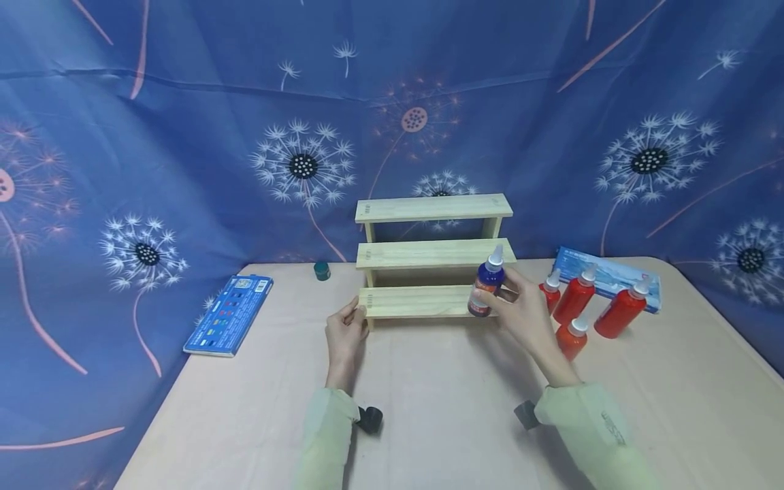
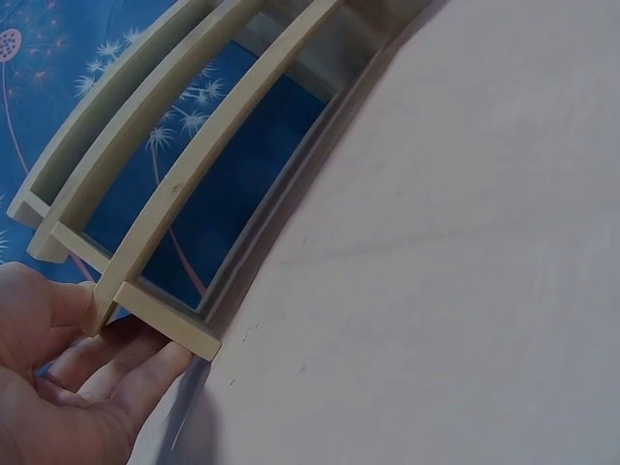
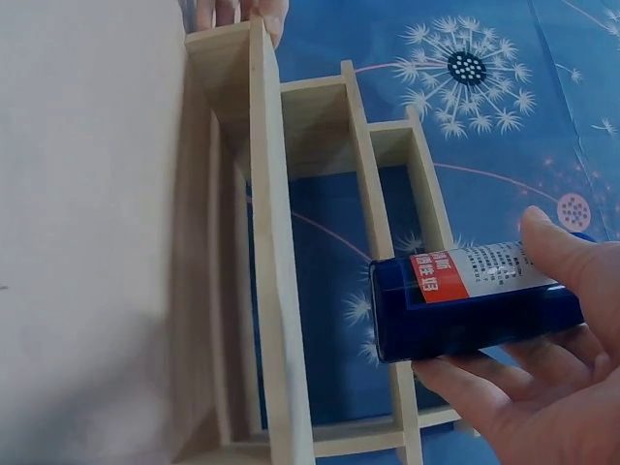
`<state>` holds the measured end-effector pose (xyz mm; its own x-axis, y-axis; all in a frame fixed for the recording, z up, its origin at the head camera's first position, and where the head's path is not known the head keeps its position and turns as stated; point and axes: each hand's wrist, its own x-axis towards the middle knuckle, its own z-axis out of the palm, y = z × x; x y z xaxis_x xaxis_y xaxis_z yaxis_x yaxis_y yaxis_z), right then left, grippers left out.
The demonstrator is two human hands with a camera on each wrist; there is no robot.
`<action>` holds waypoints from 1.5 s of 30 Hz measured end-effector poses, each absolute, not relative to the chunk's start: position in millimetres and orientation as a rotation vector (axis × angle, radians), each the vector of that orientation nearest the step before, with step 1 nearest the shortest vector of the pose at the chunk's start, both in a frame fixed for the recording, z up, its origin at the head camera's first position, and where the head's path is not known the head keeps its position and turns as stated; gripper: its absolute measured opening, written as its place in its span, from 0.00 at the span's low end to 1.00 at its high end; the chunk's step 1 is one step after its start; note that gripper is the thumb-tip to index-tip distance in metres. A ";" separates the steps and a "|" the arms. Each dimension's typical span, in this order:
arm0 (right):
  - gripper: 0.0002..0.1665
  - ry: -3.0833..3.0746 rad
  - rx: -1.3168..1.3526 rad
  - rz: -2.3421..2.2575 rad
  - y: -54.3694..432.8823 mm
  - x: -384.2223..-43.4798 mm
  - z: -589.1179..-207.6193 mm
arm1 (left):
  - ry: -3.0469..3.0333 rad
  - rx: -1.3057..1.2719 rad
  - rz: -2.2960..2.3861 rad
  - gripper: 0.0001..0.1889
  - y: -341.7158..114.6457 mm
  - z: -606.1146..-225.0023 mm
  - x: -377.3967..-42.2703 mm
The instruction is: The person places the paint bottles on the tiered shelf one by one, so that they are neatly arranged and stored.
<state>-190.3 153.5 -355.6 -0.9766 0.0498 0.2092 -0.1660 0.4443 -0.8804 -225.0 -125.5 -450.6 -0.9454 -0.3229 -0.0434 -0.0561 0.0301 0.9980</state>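
A three-tier wooden shelf [image 1: 422, 301] stands on the table against the blue cloth. My left hand [image 1: 345, 335] grips the left end of its lowest step, thumb on top and fingers beneath, as the left wrist view shows. In my right hand [image 1: 523, 309] is a dark blue bottle [image 1: 484, 294] with a white pointed nozzle and an orange-red and white label. The thumb and fingers hold it by its side, near the right end of the lowest step. In the right wrist view the bottle [image 3: 475, 300] overlaps the shelf, its base toward the steps.
Several red and orange nozzle bottles [image 1: 574, 299] stand right of the shelf, before a light blue box [image 1: 640, 279]. A blue flat box [image 1: 229, 314] lies at the left table edge. A small dark green jar [image 1: 321, 271] sits left of the shelf.
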 end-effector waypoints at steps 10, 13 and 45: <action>0.34 -2.477 0.139 1.523 145.0 -217.0 -352.0 | -2.113 0.444 -2.028 0.19 -125.8 -451.7 -224.5; 0.33 -2.447 0.160 1.516 143.0 -226.6 -350.6 | -2.118 0.452 -2.029 0.19 -125.7 -451.3 -225.3; 0.33 -2.366 -0.044 1.560 138.7 -285.6 -333.0 | -2.123 0.427 -1.986 0.19 -125.9 -451.6 -228.3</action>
